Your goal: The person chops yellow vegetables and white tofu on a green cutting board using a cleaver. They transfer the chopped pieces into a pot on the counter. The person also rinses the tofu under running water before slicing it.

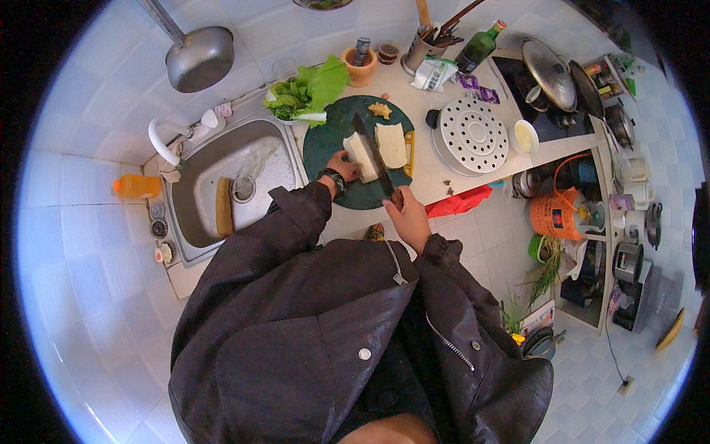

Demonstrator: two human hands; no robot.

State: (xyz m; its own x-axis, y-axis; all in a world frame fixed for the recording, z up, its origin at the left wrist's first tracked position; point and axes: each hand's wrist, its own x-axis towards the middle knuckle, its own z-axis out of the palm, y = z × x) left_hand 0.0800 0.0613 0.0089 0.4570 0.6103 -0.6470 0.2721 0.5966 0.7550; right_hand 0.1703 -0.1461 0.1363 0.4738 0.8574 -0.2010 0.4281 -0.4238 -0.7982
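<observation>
My right hand [409, 217] is closed around the handle of a dark-bladed kitchen knife [370, 145]. The blade lies lengthwise between two pale blocks that look like tofu, on a round green cutting board [333, 195]. Fingers of my left hand [343, 168] touch the left side of the narrower block [359, 152]; whether they grip it I cannot tell. The wider block [391, 145] sits just right of the blade. Behind it, near the board's far edge, lies a piece of ginger [380, 110]. A yellow handle [409, 154] shows at the board's right side.
Left of the board is a steel sink [260, 139] with a brown sponge-like block [224, 206]. Leafy greens [310, 91] and a mortar [360, 71] stand behind. To the right are a perforated steamer plate [474, 133], a small bowl [525, 137], a green bottle [480, 49] and a stove [513, 69].
</observation>
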